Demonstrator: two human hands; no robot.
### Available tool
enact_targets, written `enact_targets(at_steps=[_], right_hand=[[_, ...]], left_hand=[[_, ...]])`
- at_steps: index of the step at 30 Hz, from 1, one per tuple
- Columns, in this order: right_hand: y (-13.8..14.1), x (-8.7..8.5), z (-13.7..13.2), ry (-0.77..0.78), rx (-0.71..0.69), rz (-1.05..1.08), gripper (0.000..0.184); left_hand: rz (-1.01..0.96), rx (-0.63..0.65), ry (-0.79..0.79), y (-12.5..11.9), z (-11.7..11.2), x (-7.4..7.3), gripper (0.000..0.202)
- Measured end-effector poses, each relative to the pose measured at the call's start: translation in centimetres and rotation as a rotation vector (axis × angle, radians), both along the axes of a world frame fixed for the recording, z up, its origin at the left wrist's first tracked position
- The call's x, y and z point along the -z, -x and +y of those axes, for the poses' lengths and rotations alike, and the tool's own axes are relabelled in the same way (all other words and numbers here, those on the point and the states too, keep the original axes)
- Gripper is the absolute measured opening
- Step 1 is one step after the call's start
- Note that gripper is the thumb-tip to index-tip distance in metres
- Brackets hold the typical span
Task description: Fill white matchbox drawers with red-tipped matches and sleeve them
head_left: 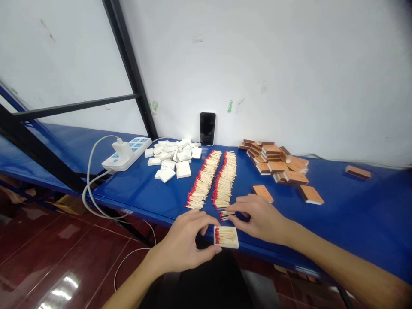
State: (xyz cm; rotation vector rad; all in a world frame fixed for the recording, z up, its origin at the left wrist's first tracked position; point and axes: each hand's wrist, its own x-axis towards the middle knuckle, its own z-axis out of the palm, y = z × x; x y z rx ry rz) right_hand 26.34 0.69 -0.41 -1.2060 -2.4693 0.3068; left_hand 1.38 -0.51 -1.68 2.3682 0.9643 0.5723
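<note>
My left hand (189, 240) grips a small white matchbox tray (237, 243) by its left end, just off the front edge of the blue shelf. Red-headed matches (227, 234) lie in that tray, heads to the left. Behind it, my right hand (257, 216) has thumb and forefinger closed at the near end of the right row of matches (225, 180), around a few match sticks. A second row of matches (203, 180) runs alongside to the left, also with red heads pointing left.
White empty trays (175, 156) are heaped at the back left, near a power strip (127, 154) with a charger and cable. A phone (207, 128) leans on the wall. Orange-brown matchboxes (273, 159) pile up at the right, with several lying apart. A black metal post (130, 64) rises left.
</note>
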Motion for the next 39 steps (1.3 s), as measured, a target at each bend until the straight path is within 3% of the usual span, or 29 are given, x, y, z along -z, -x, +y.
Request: enact_targets(at_steps=[28,39], right_hand=[[-0.38,-0.3,-0.19,-0.027,-0.012,-0.002,0.018],[-0.44,0.08,0.37,0.149,0.027,0.086,0.017]], left_hand=[[0.008,-0.017,0.008,-0.02,-0.15,-0.17,0.029],[0.012,-0.018,0.005,0.02,-0.02,-0.09,0.03]])
